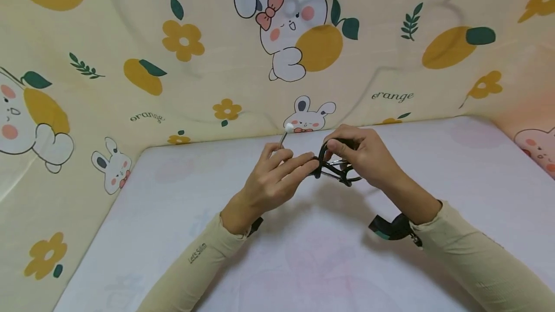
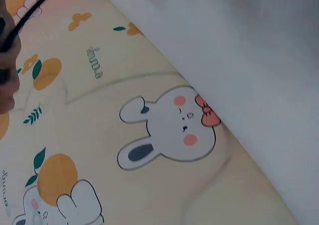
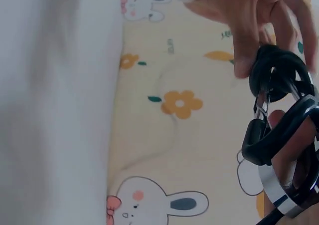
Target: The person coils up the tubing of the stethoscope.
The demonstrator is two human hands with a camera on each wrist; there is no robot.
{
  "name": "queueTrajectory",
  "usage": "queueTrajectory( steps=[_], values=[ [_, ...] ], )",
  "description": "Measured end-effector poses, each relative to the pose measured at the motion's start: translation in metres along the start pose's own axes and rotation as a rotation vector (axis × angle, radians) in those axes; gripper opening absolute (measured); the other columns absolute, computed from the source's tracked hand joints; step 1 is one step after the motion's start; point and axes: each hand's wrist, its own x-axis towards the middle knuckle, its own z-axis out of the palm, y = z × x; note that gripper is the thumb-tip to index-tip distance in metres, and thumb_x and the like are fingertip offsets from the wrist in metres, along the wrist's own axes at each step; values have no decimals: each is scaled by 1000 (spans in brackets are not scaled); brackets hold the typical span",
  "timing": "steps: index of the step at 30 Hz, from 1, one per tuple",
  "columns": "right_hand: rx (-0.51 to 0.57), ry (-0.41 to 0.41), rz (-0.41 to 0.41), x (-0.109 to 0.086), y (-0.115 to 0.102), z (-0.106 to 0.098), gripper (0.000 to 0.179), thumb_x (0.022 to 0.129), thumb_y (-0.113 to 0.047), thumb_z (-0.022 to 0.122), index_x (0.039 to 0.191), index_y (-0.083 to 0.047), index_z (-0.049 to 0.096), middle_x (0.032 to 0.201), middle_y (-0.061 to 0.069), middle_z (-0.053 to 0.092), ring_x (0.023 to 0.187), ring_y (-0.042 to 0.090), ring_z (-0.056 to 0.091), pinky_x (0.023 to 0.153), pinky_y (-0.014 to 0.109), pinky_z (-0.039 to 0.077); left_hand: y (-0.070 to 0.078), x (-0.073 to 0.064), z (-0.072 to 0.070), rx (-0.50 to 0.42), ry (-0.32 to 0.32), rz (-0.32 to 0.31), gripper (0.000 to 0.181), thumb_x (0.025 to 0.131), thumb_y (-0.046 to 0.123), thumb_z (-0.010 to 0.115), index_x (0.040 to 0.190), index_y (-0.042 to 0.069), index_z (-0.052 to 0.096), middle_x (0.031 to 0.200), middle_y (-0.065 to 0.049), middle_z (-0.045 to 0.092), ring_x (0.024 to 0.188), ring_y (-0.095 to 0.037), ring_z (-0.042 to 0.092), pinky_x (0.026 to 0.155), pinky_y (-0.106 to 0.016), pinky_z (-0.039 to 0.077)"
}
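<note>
at four o'clock from head-view centre, right hand fingers grip black-and-metal frame; left hand fingers pinch white-tipped stick. frame judged light, stiff; hold black sections, metal may slip.

Two hands, two sleeves, one stick, one black object, one table show.
</note>
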Motion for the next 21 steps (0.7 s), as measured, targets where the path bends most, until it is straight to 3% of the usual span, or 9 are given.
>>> queueTrajectory(
  steps=[5,8,13,21],
  values=[
    [136,-18,88,0,0,3,19,99,-15,61,86,-19,74,81,-8,63,74,11,63,58,26,50,-3,-2,-1,29,-33,26,32,86,0,73,117,11,73,106,-1,74,80,-17,56,80,-32,49],
    [207,-39,142,0,0,5,25,100,-14,59,83,-24,74,80,-9,63,78,13,62,65,25,51,-4,-3,-1,43,-62,24,35,86,2,74,120,12,72,108,-1,72,81,-17,54,79,-31,48],
    [236,-80,247,1,0,10,29,101,-15,56,81,-25,73,80,-11,65,83,12,59,77,27,51,-7,-7,-2,74,-73,43,34,86,7,76,119,15,74,109,1,72,79,-16,53,75,-29,46],
    [303,-113,422,-1,-8,9,29,101,-20,55,79,-24,72,81,-10,65,76,6,58,69,24,52,-9,-7,-3,58,-53,82,34,89,12,74,122,14,72,123,3,73,76,-15,54,73,-29,42]
  ],
)
